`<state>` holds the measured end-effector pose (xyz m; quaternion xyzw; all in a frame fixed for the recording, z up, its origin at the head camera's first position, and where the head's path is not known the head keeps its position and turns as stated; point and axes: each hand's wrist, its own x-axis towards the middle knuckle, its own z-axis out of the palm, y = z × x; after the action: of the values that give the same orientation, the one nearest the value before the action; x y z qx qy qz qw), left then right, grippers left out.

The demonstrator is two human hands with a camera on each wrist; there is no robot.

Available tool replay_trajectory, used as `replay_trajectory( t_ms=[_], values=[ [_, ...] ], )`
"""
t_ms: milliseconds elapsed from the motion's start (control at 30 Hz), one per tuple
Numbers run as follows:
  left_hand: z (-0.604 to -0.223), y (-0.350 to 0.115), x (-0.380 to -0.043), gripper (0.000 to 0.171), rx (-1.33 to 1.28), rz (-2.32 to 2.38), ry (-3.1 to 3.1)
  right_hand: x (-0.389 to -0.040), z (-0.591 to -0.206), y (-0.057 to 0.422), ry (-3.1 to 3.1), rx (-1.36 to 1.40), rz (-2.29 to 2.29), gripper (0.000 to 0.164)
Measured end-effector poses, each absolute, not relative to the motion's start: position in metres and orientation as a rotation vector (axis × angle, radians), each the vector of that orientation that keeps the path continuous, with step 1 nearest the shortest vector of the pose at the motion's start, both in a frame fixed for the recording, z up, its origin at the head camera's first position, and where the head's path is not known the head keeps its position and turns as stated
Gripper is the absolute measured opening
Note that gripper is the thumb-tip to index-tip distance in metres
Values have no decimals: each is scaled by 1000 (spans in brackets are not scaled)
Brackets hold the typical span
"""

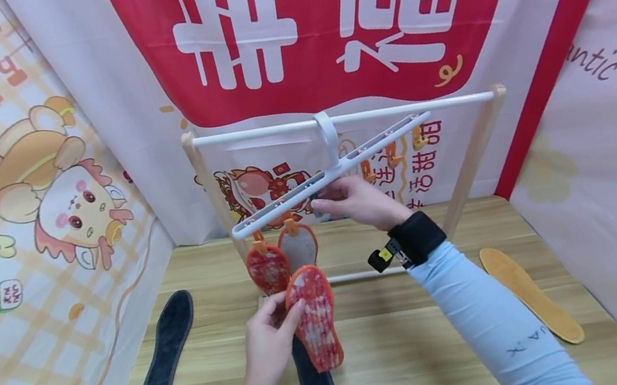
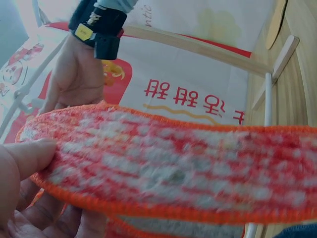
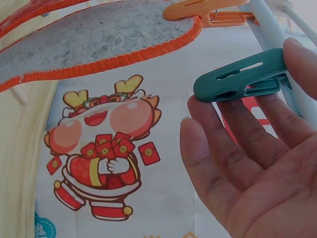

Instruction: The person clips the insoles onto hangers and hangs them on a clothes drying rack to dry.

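My left hand (image 1: 270,349) pinches a red-and-white fuzzy insole (image 1: 316,323) with orange edging near its upper end, thumb on the front face. Just below the white clip hanger (image 1: 286,203), my right hand (image 1: 366,202) holds a teal clip (image 3: 237,77) between thumb and fingers; nothing shows in that clip. Two orange-edged insoles hang from orange clips at the hanger's lower left end: a red one (image 1: 268,270) and one with its grey side (image 1: 299,246) showing. The hanger tilts, its right end higher, with more orange clips (image 1: 393,154) along that side.
The hanger's hook sits on the white bar (image 1: 409,109) of a wood-legged rack. Dark insoles lie on the wooden table, one at left (image 1: 166,350) and one (image 1: 316,382) partly behind the held insole. A tan insole (image 1: 530,293) lies at right. Printed cloth walls surround the table.
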<state>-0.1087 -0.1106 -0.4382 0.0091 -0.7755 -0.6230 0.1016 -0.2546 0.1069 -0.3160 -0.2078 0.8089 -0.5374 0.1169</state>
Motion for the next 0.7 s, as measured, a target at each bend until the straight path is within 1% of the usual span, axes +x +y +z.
replay_trajectory(
  t_ms=[167,433,700],
  values=[
    [-439,-99,-123,36,-13,-1854,-2213,-254,-317,101,2349,-606,-1592,49],
    [-437,-83,-145,40,13,-1904,-2193,-253,-320,97,2339,-613,-1649,46],
    [-436,-76,-162,33,32,-1899,-2148,-249,-330,87,2402,-700,-1743,39]
  ],
)
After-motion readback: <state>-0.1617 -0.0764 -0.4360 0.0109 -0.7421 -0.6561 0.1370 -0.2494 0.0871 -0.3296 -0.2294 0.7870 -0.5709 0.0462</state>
